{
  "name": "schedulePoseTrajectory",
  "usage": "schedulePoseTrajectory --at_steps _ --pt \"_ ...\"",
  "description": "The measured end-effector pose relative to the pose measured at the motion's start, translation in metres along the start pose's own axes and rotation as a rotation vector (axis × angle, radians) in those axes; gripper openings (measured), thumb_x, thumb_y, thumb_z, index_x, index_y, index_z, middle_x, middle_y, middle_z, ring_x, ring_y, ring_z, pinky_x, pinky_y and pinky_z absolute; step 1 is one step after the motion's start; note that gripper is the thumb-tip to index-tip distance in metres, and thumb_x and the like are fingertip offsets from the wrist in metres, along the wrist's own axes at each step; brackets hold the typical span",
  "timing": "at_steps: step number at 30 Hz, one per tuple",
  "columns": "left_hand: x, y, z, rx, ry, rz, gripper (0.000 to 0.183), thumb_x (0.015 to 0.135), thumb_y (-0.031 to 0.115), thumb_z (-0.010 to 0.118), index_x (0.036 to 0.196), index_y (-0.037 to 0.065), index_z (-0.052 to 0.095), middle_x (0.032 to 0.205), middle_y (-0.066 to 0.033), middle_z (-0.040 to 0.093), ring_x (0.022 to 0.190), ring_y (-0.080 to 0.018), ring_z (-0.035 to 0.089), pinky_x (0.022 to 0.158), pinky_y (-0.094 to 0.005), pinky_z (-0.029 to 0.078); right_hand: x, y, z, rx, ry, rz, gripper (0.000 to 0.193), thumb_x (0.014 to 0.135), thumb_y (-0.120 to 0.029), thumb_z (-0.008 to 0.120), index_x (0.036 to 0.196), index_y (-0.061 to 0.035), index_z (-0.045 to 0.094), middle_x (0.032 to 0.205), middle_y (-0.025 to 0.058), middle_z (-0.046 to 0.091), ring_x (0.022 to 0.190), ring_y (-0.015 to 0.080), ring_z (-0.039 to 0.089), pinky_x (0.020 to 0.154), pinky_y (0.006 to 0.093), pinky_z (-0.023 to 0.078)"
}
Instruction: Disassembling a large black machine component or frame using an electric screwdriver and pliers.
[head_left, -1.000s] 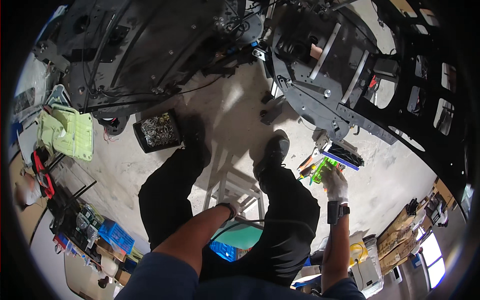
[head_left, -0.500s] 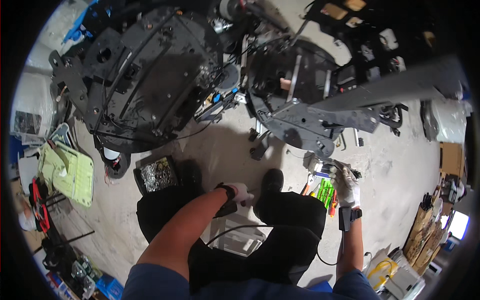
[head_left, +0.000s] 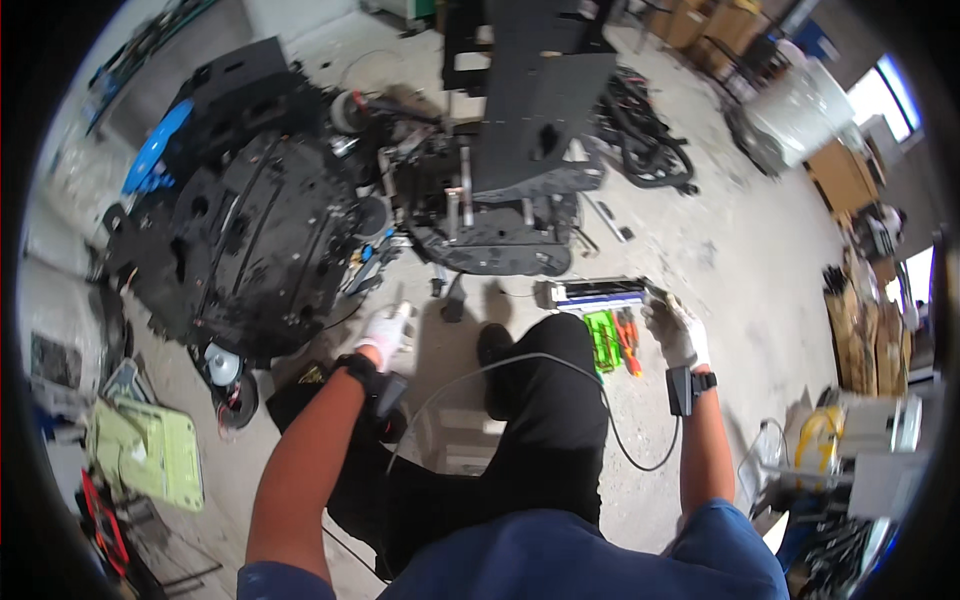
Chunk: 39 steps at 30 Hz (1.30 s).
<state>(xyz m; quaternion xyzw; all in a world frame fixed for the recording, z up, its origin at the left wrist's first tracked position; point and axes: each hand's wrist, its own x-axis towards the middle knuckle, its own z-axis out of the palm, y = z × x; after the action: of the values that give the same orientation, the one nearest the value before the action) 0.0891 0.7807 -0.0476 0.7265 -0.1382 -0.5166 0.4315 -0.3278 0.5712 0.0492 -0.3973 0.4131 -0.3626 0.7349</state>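
Observation:
My left hand (head_left: 384,334), in a white glove, is over the floor in front of my left knee. A thin greyish rod-like thing sticks up from its fingers, too blurred to name. My right hand (head_left: 678,332), also gloved, has its fingers curled at the right end of a long narrow case (head_left: 598,296), dark on top with a blue and white front. Something dark shows at those fingertips; its kind is unclear. Beside the case lie a bright green slotted holder (head_left: 604,342) and red-orange handled tools (head_left: 628,340).
Ahead stands a large black machine base with an upright panel (head_left: 540,120). To its left lies another round black base (head_left: 255,240). A pale green plastic panel (head_left: 150,450) is at the left. Cardboard boxes (head_left: 842,175) stand far right. A cable (head_left: 520,358) crosses my legs.
My view has turned right. My left hand has moved from between my knees out to the left and forward. My right hand stays by the end of the narrow case.

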Motion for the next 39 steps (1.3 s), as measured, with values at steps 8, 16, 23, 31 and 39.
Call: schedulePoseTrajectory --at_steps 8,16,23,31,39 --pt "-0.050 0.112 0.038 0.044 -0.176 0.275 0.045 0.093 0.036 0.037 0.113 -0.001 0.053 0.081 -0.0116 0.062 0.059 -0.0129 0.057 0.055 -0.0259 0.046 -0.062 -0.022 0.015 -0.028 0.084 -0.134 0.046 0.091 -0.035 0.046 0.115 0.0035 0.050 0.094 0.0090 0.061 0.075 0.0138 0.054 0.068 0.0243 0.044" --pt "-0.063 0.154 0.153 0.200 -0.541 0.555 0.050 0.096 0.033 0.033 0.126 -0.006 0.039 0.119 -0.0178 0.052 0.111 -0.0217 0.050 0.092 -0.0297 0.041 -0.028 0.029 0.129 -0.204 -0.370 -0.030 0.048 0.089 -0.038 0.052 0.119 -0.0009 0.051 0.098 0.0064 0.061 0.085 0.0095 0.057 0.076 0.0242 0.047" --pt "-0.043 0.127 0.193 -0.118 -0.517 0.282 0.053 0.096 0.036 0.033 0.126 -0.007 0.038 0.122 -0.0181 0.050 0.115 -0.0229 0.048 0.096 -0.0296 0.037 -0.014 0.044 0.113 -0.873 -0.088 -0.379 0.033 0.085 -0.034 0.057 0.106 -0.0090 0.061 0.084 0.0091 0.063 0.073 0.0172 0.059 0.066 0.0282 0.047" --pt "-0.014 0.118 0.200 0.833 -0.433 0.360 0.047 0.096 0.033 0.032 0.126 -0.001 0.042 0.119 -0.0106 0.054 0.110 -0.0162 0.050 0.088 -0.0258 0.040 -0.005 0.070 0.066 -0.393 -0.137 -0.016 0.023 0.089 -0.024 0.052 0.091 -0.0053 0.065 0.076 0.0064 0.065 0.061 0.0115 0.061 0.059 0.0241 0.049" --pt "-0.032 0.174 0.137 0.261 -0.305 0.363 0.058 0.095 0.042 0.029 0.131 -0.004 0.034 0.128 -0.0167 0.045 0.113 -0.0242 0.048 0.093 -0.0327 0.038 0.050 0.265 -0.165 -0.409 0.412 0.392 0.020 0.089 -0.017 0.051 0.093 -0.0009 0.063 0.076 0.0066 0.065 0.065 0.0109 0.061 0.058 0.0237 0.049"
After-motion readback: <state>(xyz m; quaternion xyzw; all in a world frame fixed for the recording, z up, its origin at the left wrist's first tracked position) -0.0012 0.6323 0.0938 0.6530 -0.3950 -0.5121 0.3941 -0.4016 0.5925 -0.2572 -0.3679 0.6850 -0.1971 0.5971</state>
